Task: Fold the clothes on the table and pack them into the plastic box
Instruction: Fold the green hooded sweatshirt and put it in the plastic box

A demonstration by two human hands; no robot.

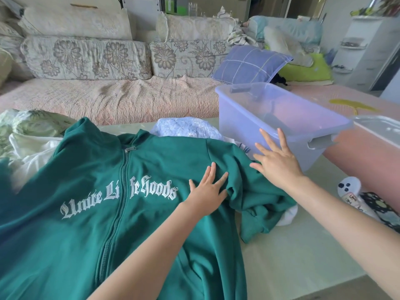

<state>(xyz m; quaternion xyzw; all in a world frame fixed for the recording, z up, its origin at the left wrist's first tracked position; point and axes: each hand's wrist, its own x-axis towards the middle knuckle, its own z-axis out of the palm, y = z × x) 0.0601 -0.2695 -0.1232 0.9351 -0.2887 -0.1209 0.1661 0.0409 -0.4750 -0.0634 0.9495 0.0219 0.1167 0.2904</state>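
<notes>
Green hoodie [75, 245] face-up on desk [292, 267], zip running away from you, collar far; your left hand [207, 192] flat on chest, fingers spread; your right hand [279, 163] spread at shoulder, nearer bunched sleeve [255, 208] and plastic box [249, 118]

Pretty clearly somebody's living room from where I was watching the feed. A long sofa [75, 24] with floral back cushions [86, 59] and a pink quilted cover [119, 98] sat right behind the table [292, 256]. A blue checked pillow [249, 63] was tossed at the far end beside a lime-green one [307, 70], and a white shelf unit [363, 46] stood in the corner.
</notes>
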